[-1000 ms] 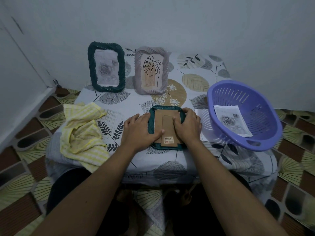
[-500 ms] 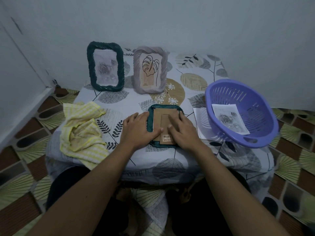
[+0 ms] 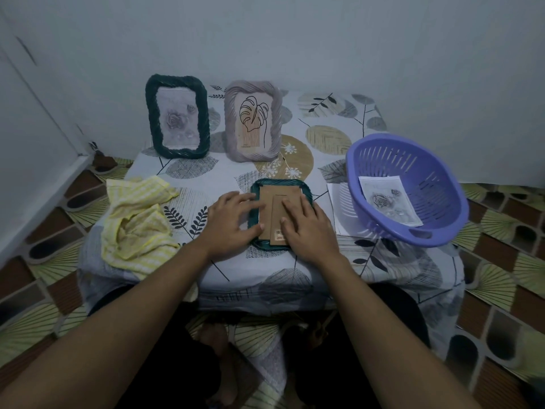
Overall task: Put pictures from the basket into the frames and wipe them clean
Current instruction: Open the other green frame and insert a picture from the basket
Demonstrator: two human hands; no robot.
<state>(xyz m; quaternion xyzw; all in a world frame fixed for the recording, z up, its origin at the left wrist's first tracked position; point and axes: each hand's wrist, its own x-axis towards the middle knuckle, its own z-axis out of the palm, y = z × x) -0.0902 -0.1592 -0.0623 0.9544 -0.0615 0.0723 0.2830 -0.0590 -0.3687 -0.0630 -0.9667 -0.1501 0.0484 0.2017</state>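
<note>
Head view: a teal frame (image 3: pixel 280 182) lay face down near the front middle of the worktop (image 3: pixel 206 270), its brown cardboard backing (image 3: pixel 272 193) facing up.
Left hand (image 3: pixel 233 222): lay flat over the frame's left edge; its fingers (image 3: pixel 244 199) were straight and spread, gripping nothing, and the thumb reached onto the backing.
Right hand (image 3: pixel 309 228): pressed flat on the backing's right side and its stand flap; the fingers (image 3: pixel 295 206) were straight and close together, holding nothing.
Basket (image 3: pixel 442 208): purple and slotted, it sat tilted at the right of the worktop, near the frame.
Picture (image 3: pixel 389 202): a grey rose print lay inside the basket.
Paper sheet (image 3: pixel 336 208): white, it lay partly under the basket's left side.
Dark green frame (image 3: pixel 151 113): stood upright at the back left, holding a rose print.
Pale pinkish frame (image 3: pixel 230 119): stood upright just beside it, holding a line-drawn leaf.
Yellow cloth (image 3: pixel 135 222): lay crumpled at the worktop's left edge, apart from the left hand.
Worktop cover: a leaf-patterned cloth.
Floor (image 3: pixel 501 261): brown and green patterned tiles.
</note>
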